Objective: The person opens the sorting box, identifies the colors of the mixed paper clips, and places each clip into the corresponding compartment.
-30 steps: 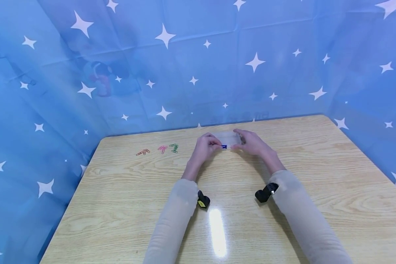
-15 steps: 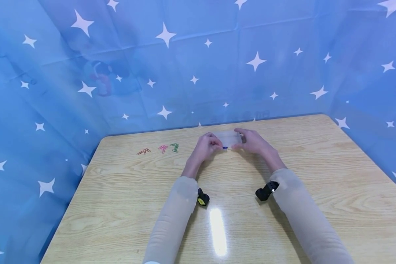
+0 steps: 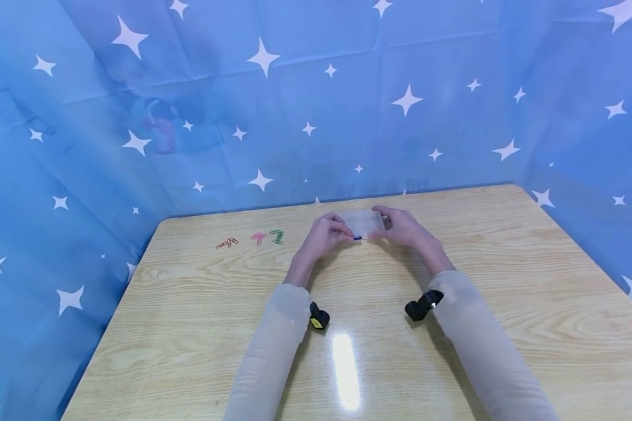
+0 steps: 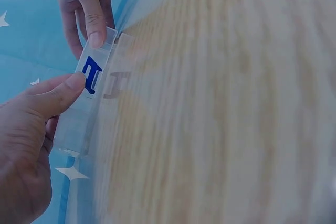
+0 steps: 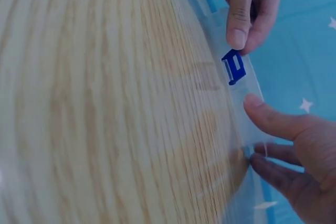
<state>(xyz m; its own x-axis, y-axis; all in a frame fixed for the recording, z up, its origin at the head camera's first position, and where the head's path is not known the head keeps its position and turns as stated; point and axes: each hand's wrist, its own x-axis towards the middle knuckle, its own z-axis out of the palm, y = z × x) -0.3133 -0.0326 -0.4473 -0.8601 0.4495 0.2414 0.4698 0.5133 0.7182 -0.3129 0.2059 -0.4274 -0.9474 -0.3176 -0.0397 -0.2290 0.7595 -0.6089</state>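
Two pale sleeves (image 3: 265, 356) at bottom of frame. At upper centre, left hand (image 3: 321, 235) pinches blue latch (image 4: 91, 83); right hand (image 3: 400, 228) grips end of clear box (image 3: 363, 221), near far edge of counter (image 3: 189, 327). Better, I judge: right fingers (image 5: 278, 176) should hold box steady, left thumb (image 4: 65, 88) work latch gently. Behind, starry blue curtain (image 3: 347, 128).

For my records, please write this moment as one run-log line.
left hand: holds clear plastic box, thumb at blue latch | right hand: holds same box | red, pink, green paper clips: on wooden table, further left
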